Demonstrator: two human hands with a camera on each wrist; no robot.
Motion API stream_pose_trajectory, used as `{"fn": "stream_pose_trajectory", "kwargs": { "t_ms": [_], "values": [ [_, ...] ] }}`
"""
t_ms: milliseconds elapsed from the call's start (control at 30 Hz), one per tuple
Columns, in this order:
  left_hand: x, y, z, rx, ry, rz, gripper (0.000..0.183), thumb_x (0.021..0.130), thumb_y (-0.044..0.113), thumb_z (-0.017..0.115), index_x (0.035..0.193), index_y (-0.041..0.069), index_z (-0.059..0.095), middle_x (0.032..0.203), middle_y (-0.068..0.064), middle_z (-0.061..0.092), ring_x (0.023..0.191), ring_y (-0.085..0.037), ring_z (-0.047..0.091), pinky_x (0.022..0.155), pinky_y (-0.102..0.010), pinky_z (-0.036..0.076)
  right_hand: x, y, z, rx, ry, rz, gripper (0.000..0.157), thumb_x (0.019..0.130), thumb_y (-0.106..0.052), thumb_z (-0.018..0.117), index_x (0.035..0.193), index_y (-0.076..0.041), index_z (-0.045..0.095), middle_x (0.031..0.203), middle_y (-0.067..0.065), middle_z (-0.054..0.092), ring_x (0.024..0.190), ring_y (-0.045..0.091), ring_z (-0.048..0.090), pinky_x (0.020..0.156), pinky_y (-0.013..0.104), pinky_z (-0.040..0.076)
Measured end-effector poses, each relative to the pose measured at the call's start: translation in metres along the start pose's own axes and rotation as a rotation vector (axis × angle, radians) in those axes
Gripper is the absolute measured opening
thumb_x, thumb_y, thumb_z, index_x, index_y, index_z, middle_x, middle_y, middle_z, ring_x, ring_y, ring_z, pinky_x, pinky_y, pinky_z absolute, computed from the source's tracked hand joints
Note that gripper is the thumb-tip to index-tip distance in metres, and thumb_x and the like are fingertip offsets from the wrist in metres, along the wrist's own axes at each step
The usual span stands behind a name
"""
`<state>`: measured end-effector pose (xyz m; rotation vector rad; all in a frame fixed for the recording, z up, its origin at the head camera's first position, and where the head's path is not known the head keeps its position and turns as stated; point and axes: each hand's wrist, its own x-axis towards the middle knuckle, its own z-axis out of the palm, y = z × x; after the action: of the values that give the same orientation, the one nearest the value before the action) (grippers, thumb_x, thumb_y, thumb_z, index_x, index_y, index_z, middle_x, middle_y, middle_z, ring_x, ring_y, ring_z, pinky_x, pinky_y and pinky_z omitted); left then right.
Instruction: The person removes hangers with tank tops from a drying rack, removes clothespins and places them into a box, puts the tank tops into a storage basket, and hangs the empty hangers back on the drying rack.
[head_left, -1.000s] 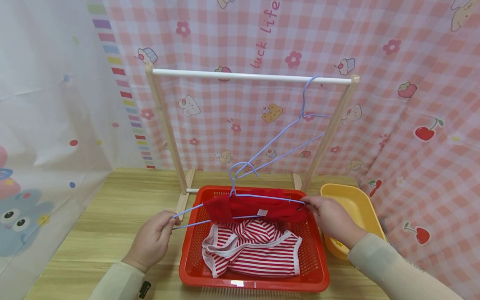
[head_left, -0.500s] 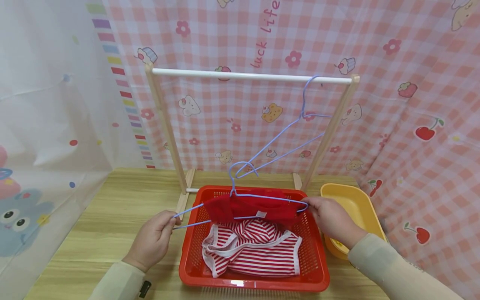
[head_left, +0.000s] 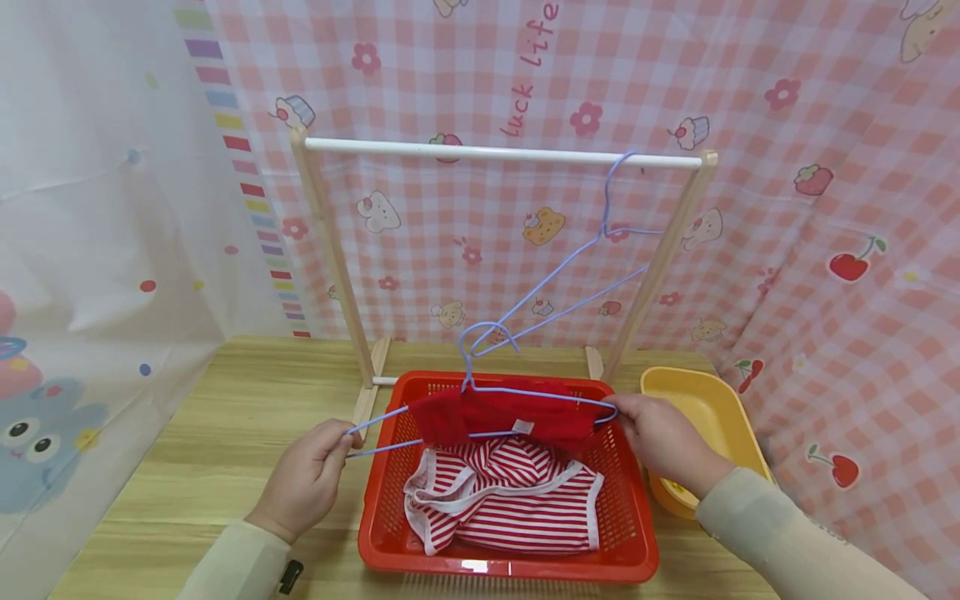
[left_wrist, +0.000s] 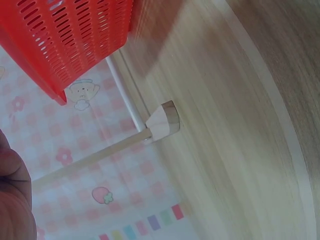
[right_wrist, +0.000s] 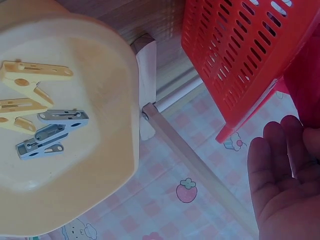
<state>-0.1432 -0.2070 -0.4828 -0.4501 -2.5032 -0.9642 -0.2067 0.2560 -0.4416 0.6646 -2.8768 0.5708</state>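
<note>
A lavender wire hanger point(head_left: 525, 391) is held level over the back of a red basket point(head_left: 510, 568). Draped on its middle is a red garment point(head_left: 495, 414) with a small white tag. My left hand point(head_left: 303, 479) pinches the hanger's bare left end. At its right end, my right hand point(head_left: 671, 437) grips the tip between thumb and fingers, beside the garment's edge. A red-and-white striped garment point(head_left: 525, 525) lies bunched in the basket, below the hanger. In the wrist views, the left hand point(left_wrist: 15, 200) and right hand point(right_wrist: 290, 190) show only partly, without the hanger.
Behind the basket stands a wooden rack with a white rod point(head_left: 480, 152). A second lavender hanger point(head_left: 607, 196) hangs at the rod's right. To the right sits a yellow basin point(head_left: 705, 417) holding yellow clothespins point(right_wrist: 37, 70) and blue clothespins point(right_wrist: 65, 116).
The red garment's right edge has shifted slightly left, baring the hanger's right tip by my right hand. Both hands have stayed nearly in place.
</note>
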Motion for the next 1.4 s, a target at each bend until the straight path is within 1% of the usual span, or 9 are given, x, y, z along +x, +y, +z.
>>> {"fn": "stream_pose_trajectory", "kwargs": {
  "t_ms": [200, 367, 467, 633, 733, 833, 1133, 1267, 1400],
  "values": [
    [0.001, 0.002, 0.000, -0.010, 0.004, 0.008, 0.019, 0.106, 0.003, 0.055, 0.098, 0.013, 0.069, 0.083, 0.010, 0.059, 0.072, 0.000, 0.047, 0.063, -0.025, 0.044, -0.001, 0.001, -0.001, 0.046, 0.007, -0.001, 0.027, 0.097, 0.001, 0.064, 0.120, -0.009, 0.074, 0.105, 0.004, 0.078, 0.091, 0.018, 0.072, 0.086, 0.049, 0.062],
    [0.001, 0.003, 0.001, -0.024, 0.024, 0.030, 0.019, 0.105, 0.001, 0.056, 0.097, 0.014, 0.069, 0.081, 0.009, 0.057, 0.071, 0.001, 0.046, 0.061, -0.024, 0.043, -0.003, 0.002, -0.001, 0.072, 0.020, -0.008, 0.033, 0.097, 0.000, 0.062, 0.128, -0.007, 0.070, 0.107, 0.004, 0.078, 0.082, 0.012, 0.064, 0.075, 0.036, 0.057],
    [0.002, 0.003, 0.001, -0.036, 0.035, 0.042, 0.021, 0.104, -0.001, 0.056, 0.097, 0.014, 0.069, 0.081, 0.009, 0.058, 0.071, 0.000, 0.046, 0.061, -0.024, 0.043, -0.004, 0.003, 0.000, 0.093, 0.028, -0.021, 0.034, 0.097, -0.001, 0.064, 0.130, -0.008, 0.068, 0.106, 0.001, 0.078, 0.080, 0.010, 0.060, 0.072, 0.031, 0.054],
    [0.003, 0.004, 0.002, -0.047, 0.050, 0.060, 0.022, 0.103, -0.002, 0.057, 0.096, 0.015, 0.068, 0.083, 0.009, 0.060, 0.073, 0.000, 0.048, 0.063, -0.025, 0.045, -0.004, 0.004, 0.000, 0.133, 0.043, -0.051, 0.037, 0.096, 0.000, 0.066, 0.132, -0.007, 0.065, 0.103, 0.000, 0.078, 0.086, 0.009, 0.068, 0.075, 0.030, 0.058],
    [0.003, 0.005, 0.002, -0.050, 0.058, 0.069, 0.022, 0.103, -0.003, 0.057, 0.096, 0.014, 0.068, 0.083, 0.008, 0.061, 0.073, 0.000, 0.048, 0.063, -0.025, 0.045, -0.004, 0.006, 0.000, 0.134, 0.052, -0.060, 0.036, 0.095, -0.001, 0.067, 0.131, -0.007, 0.065, 0.101, -0.001, 0.077, 0.087, 0.010, 0.069, 0.075, 0.031, 0.059],
    [0.004, 0.006, 0.002, -0.056, 0.063, 0.074, 0.021, 0.102, -0.004, 0.057, 0.096, 0.013, 0.069, 0.082, 0.008, 0.059, 0.072, 0.000, 0.048, 0.062, -0.025, 0.045, -0.004, 0.006, 0.001, 0.127, 0.061, -0.054, 0.034, 0.096, -0.003, 0.068, 0.129, -0.009, 0.066, 0.101, -0.002, 0.076, 0.087, 0.010, 0.069, 0.075, 0.031, 0.059],
    [0.006, 0.011, 0.002, -0.063, 0.073, 0.085, 0.021, 0.102, -0.004, 0.057, 0.096, 0.013, 0.068, 0.081, 0.011, 0.053, 0.071, 0.000, 0.045, 0.060, -0.024, 0.043, -0.004, 0.003, -0.002, 0.178, 0.100, -0.033, 0.031, 0.097, -0.012, 0.074, 0.127, -0.011, 0.067, 0.102, -0.005, 0.077, 0.091, 0.012, 0.071, 0.079, 0.031, 0.059],
    [0.007, 0.012, 0.003, -0.053, 0.083, 0.107, 0.021, 0.101, -0.006, 0.058, 0.096, 0.012, 0.068, 0.084, 0.007, 0.060, 0.073, 0.000, 0.048, 0.062, -0.024, 0.046, -0.005, 0.001, -0.003, 0.186, 0.102, -0.036, 0.031, 0.097, -0.016, 0.074, 0.127, -0.012, 0.067, 0.106, -0.004, 0.078, 0.093, 0.014, 0.071, 0.077, 0.031, 0.058],
    [0.008, 0.014, 0.004, -0.045, 0.085, 0.134, 0.021, 0.099, -0.007, 0.060, 0.096, 0.013, 0.068, 0.089, 0.004, 0.066, 0.078, -0.002, 0.054, 0.066, -0.026, 0.052, -0.005, -0.001, -0.005, 0.190, 0.095, -0.034, 0.031, 0.097, -0.019, 0.076, 0.126, -0.012, 0.068, 0.107, -0.003, 0.078, 0.093, 0.015, 0.071, 0.077, 0.034, 0.058]
  ]
}}
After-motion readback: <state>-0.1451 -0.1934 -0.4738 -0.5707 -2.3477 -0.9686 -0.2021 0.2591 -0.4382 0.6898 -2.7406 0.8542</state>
